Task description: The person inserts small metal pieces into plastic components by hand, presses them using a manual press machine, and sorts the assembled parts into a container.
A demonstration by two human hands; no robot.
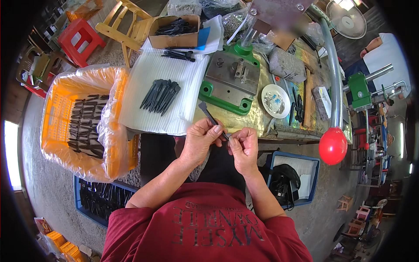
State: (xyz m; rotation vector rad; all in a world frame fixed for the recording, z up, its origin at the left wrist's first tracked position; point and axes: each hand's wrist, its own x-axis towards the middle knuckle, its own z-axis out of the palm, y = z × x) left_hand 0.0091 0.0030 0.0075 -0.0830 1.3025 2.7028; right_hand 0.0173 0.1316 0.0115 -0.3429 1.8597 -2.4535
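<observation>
A slim black piece with a wide flat head (210, 116) is held over my lap, tilted, its head pointing up toward the bench. My left hand (200, 142) pinches it around the middle between thumb and fingers. At its lower end, my right hand (243, 148) has thumb and fingertips closed on it; the tip itself is hidden. Just beyond, a small pile of similar black pieces (160, 97) lies on a white ribbed foam sheet (137, 115). Past my hands stands a green press base (227, 104) with a steel block (228, 76) on it.
A plastic-lined orange crate (54, 124) holding rows of dark pieces stands left. A cardboard box (172, 41) of black pieces sits at the back. The press lever's red ball (333, 146) hangs to the right, near a white dish (276, 101). Blue trays (315, 174) lie low on both sides.
</observation>
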